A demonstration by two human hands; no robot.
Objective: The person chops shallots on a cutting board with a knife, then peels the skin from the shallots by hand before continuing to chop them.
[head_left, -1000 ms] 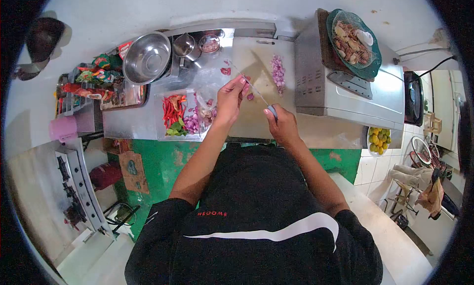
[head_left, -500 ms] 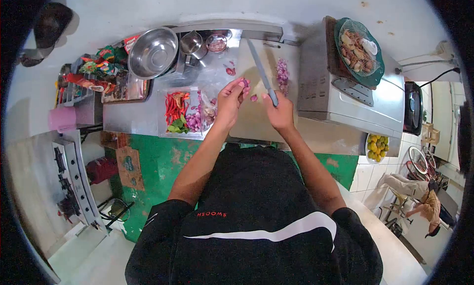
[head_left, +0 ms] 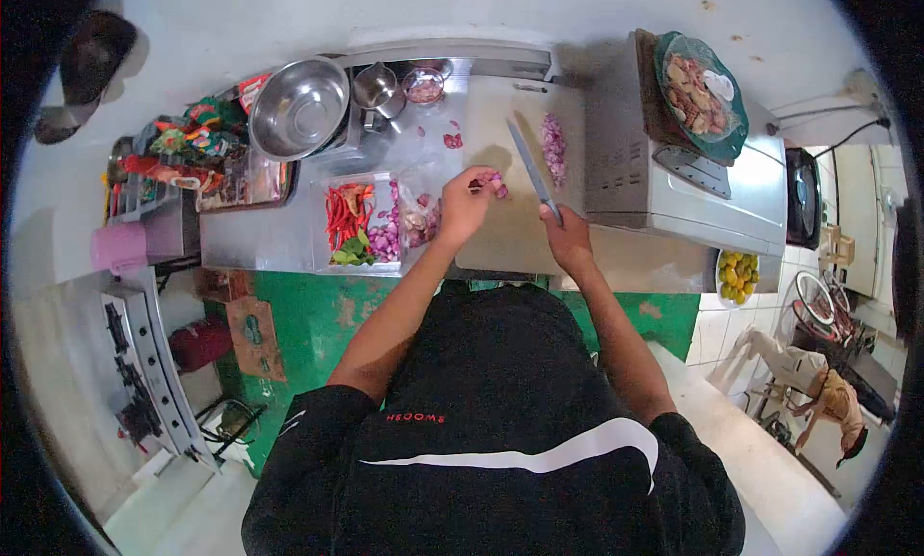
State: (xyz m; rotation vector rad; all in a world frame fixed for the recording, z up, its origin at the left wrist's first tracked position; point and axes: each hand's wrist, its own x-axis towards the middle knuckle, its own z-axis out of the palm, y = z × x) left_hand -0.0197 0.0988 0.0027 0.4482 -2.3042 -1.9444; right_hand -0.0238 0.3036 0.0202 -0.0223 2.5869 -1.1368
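A small purple shallot (head_left: pixel 498 184) is pinched in the fingers of my left hand (head_left: pixel 468 206), over the pale cutting board (head_left: pixel 491 243). My right hand (head_left: pixel 567 234) is closed round the handle of a long knife (head_left: pixel 531 165), whose blade points up and away to the left. A row of chopped shallots (head_left: pixel 553 149) lies on the board, right of the blade. Left of my left hand, a clear tray (head_left: pixel 323 258) holds red chilies (head_left: pixel 344 215), green leaves and peeled shallots (head_left: pixel 384 243).
Steel bowl (head_left: pixel 299 108), small pot (head_left: pixel 374 86) and glass bowl (head_left: pixel 423 85) stand at the back. A white appliance (head_left: pixel 674 195) with a green plate (head_left: pixel 734 140) borders the board's right. Yellow-green fruit (head_left: pixel 737 275) sits beyond. A person (head_left: pixel 834 402) is at far right.
The knife has moved slightly right and lower with my right hand. My left hand has shifted a little, and the shallot in it is now farther right and lower.
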